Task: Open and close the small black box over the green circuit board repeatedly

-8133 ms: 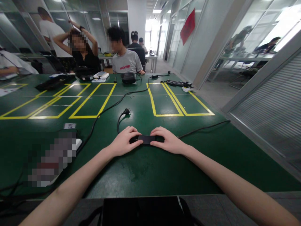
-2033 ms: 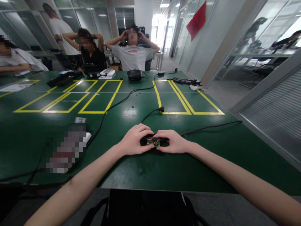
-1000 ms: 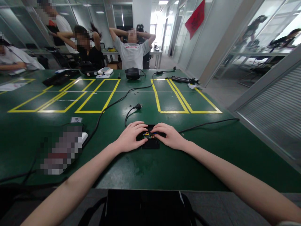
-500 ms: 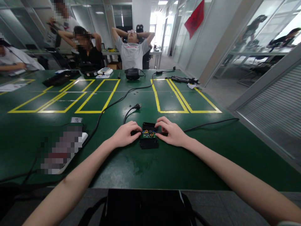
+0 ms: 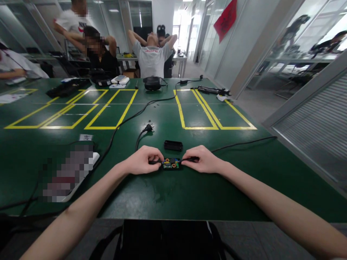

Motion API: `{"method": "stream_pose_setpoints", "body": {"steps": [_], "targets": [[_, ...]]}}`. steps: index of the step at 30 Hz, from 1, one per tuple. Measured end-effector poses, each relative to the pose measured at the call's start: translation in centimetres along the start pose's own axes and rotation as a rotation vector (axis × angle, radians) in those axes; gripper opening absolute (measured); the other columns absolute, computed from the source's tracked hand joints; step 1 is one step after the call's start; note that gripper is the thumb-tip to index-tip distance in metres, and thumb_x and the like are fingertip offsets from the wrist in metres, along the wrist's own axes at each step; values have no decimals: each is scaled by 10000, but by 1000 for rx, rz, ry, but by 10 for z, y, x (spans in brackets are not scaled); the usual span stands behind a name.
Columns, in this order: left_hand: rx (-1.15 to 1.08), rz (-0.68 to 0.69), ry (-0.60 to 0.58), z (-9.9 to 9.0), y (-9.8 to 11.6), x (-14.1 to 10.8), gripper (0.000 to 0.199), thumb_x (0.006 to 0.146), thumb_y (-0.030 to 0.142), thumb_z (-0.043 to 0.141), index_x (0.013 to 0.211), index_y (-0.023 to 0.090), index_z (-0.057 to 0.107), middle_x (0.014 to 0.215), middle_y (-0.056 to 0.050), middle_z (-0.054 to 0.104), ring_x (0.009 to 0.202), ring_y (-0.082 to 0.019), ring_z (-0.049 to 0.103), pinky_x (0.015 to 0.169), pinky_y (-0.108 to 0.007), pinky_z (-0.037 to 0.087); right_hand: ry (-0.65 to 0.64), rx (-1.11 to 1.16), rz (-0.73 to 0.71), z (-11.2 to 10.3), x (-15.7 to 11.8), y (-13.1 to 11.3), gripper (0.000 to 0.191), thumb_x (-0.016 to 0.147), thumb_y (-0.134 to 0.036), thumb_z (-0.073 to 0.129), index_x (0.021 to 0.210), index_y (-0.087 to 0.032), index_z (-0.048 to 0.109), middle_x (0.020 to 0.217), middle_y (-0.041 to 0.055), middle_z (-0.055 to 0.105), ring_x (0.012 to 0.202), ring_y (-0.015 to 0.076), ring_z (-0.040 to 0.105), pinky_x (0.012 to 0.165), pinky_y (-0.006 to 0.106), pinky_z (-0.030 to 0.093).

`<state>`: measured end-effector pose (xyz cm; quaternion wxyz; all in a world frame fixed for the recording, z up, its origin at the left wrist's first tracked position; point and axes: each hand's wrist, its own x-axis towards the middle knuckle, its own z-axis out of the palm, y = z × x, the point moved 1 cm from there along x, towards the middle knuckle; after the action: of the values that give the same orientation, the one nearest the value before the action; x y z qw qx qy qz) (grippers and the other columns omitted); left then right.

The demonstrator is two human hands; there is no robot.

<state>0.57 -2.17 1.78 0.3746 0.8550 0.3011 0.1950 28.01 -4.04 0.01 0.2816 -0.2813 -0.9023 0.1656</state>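
Observation:
A small green circuit board (image 5: 167, 166) with copper-ringed coils sits over or in the near black case half (image 5: 172, 169); how deep it lies I cannot tell. At its left end my left hand (image 5: 142, 160) is closed on a black cable (image 5: 155, 162). My right hand (image 5: 202, 159) pinches the black cable (image 5: 191, 159) at the board's right end. Just beyond the board lies the other case half (image 5: 173, 145), hollow side up and touched by neither hand. A black power plug (image 5: 149, 127) rests beyond my left hand.
On the green table (image 5: 173, 202) a blurred-out device with a white edge (image 5: 81, 180) lies at left. A long black cable (image 5: 130, 118) crosses the middle. Yellow tape (image 5: 200, 128) marks rectangles farther off. A black headset-like object (image 5: 152, 83) stands at the far edge, with people (image 5: 153, 59) behind.
Both hands have brought the circuit board and its cables nearer, from between the two case halves to over or into the near half. The plug has shifted left and nearer.

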Motion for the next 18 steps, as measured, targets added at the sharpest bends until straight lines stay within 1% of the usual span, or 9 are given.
{"method": "stream_pose_setpoints", "body": {"steps": [2,5,7,9,13,15,18], "targets": [[-4,-3,-14,2,-3,1,137,793,205,622,863,138,719,608,55,482,559,-82,420,534,-194,331,-12,-39,-3,1,0,2,223,985,-318,617,853,-179,732,718,33,730,576,139,630,564,252,430],[51,1,-2,2,-4,2,133,799,195,625,861,141,730,651,37,531,583,-87,457,558,-199,357,-2,-80,8,1,1,3,179,984,-306,610,919,-181,720,772,40,742,635,152,661,599,255,444],[111,4,19,0,-4,3,143,816,199,633,879,146,749,687,24,554,611,-97,491,584,-207,378,-4,-84,12,1,1,3,161,985,-293,593,951,-182,705,810,44,740,652,150,658,608,255,443],[154,6,23,-4,-3,4,163,841,220,640,907,153,772,704,16,560,624,-104,502,595,-216,382,-23,-71,5,0,1,1,160,977,-317,601,953,-185,688,830,47,727,656,148,642,608,255,438],[158,-4,-38,-8,-4,4,228,909,289,635,998,163,802,759,-10,621,629,-109,509,599,-229,373,-61,-57,-13,0,2,1,270,942,-455,676,917,-186,666,825,47,699,689,161,637,613,259,430],[148,-9,-57,-8,-4,5,236,925,301,631,1014,163,802,785,-19,648,645,-113,522,611,-232,378,-73,-64,-19,0,2,1,301,971,-475,645,898,-184,666,818,46,694,684,157,629,605,255,415],[120,-39,-42,-6,-4,5,227,921,312,640,1004,160,788,754,-8,635,645,-115,513,609,-231,378,-103,-88,-27,0,2,1,347,1015,-489,580,883,-182,672,804,43,680,657,146,605,590,250,390]]}}
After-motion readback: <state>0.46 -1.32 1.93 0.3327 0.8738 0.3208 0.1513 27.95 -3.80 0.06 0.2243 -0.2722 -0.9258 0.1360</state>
